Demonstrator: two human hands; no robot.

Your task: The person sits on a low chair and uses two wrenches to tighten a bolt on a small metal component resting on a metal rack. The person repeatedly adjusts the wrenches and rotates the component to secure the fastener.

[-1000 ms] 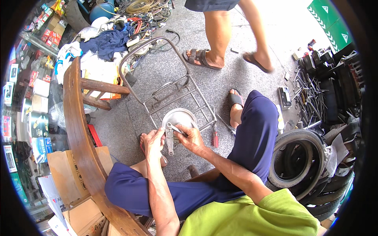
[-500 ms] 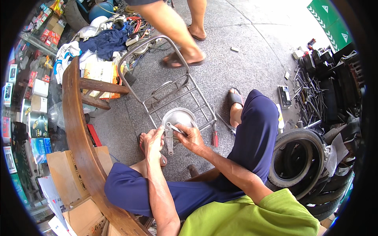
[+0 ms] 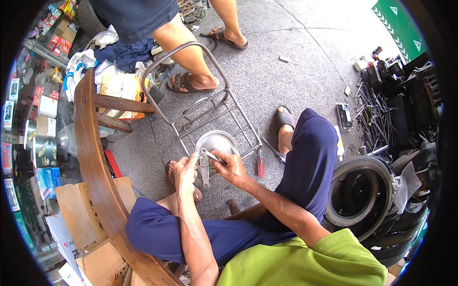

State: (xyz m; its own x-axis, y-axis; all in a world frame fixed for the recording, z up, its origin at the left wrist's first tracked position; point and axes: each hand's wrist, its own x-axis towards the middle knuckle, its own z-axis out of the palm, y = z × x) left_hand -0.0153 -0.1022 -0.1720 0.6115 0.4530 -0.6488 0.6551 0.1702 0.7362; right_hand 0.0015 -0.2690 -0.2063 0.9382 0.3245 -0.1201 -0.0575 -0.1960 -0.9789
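Note:
A round silver metal disc [image 3: 213,139], resembling a brake hub plate, sits between my hands, with a flat metal lever arm [image 3: 205,176] pointing down toward me. My right hand [image 3: 230,168] grips a small spanner [image 3: 210,154], its ring end lying over the top of the lever. My left hand [image 3: 184,172] is closed at the disc's left edge, thumb and fingertips pinched beside the lever. Just beyond is a tubular metal rack [image 3: 229,108], its bars running under or behind the disc. How the disc is supported cannot be seen.
A red-handled screwdriver [image 3: 260,168] lies right of the rack. A curved wooden bench [image 3: 88,138] runs along my left, with cardboard [image 3: 81,209] beside it. Tyres [image 3: 334,209] and loose metal tools [image 3: 377,114] are at right. Another person's sandalled foot [image 3: 193,82] stands behind the rack.
The other person has stepped to the left, and their near foot now stands behind the rack. My hands, the spanner and the disc look almost unmoved.

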